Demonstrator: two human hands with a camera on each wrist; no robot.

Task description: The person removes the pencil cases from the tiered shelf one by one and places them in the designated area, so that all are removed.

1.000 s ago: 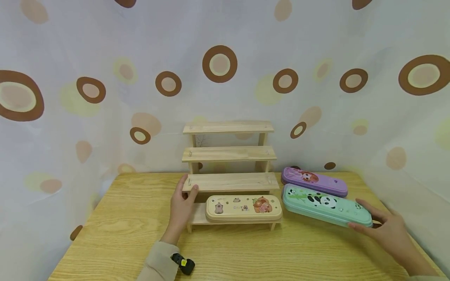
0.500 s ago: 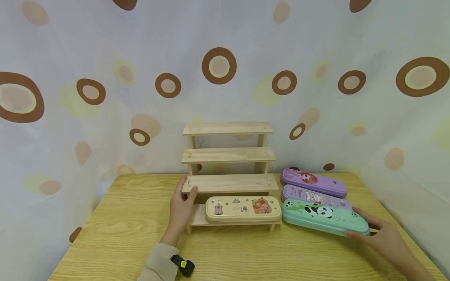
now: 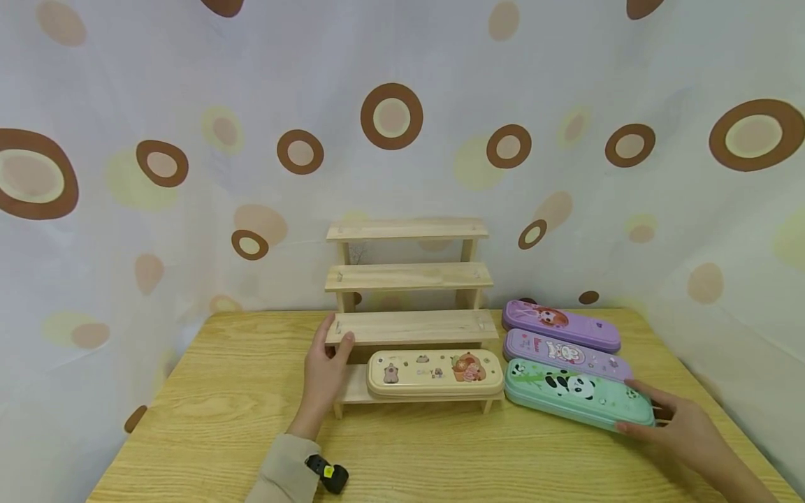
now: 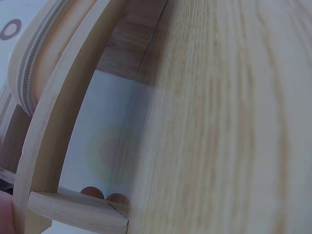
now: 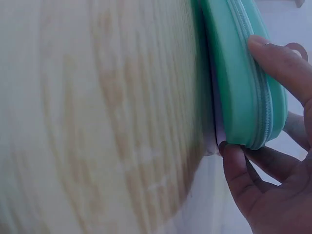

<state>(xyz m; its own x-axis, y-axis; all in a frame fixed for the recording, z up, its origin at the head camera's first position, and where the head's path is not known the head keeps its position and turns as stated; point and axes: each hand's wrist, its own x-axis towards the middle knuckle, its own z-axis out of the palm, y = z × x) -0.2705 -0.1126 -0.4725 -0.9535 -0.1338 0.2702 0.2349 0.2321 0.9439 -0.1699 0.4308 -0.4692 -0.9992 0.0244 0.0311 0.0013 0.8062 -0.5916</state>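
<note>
The long mint-green panda-print pencil case has come down over the last second and now lies flat on the wooden surface, just right of the stepped wooden rack, so a lilac case behind it shows. The right hand grips its end; the left hand holds the rack's edge. No writing is legible.

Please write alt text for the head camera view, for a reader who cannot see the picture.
A person's right hand grips the end of a green panda pencil case on a wooden table, beside two purple cases. The left hand holds a stepped wooden rack, whose lowest step carries a cream case.
</note>
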